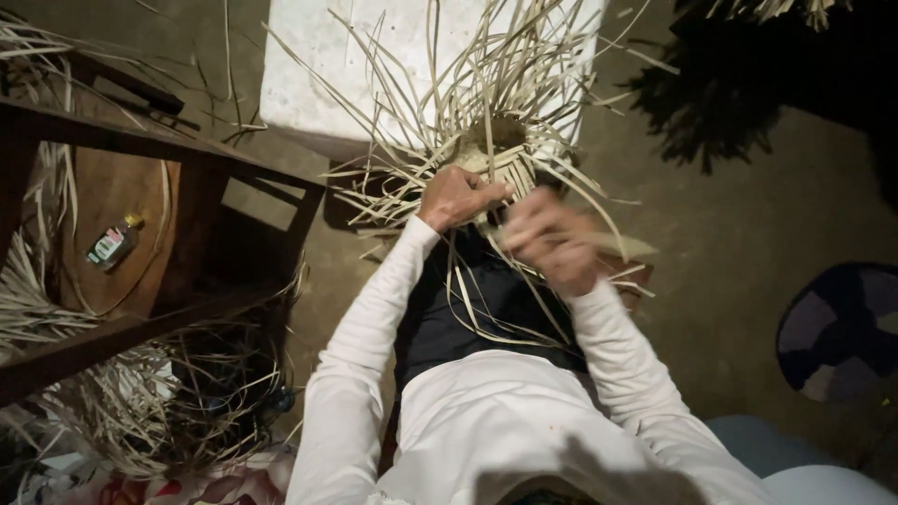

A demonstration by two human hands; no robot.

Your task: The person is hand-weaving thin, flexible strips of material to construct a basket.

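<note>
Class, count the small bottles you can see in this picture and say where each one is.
1. The small bottle lies on its side on the brown wooden shelf at far left, well away from the left hand and right hand. Piled strips could hide others.

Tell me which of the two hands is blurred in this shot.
The right hand, beside the left hand at the woven piece. Its outline is smeared, while the left hand's knuckles show sharply as it grips the strips.
</note>
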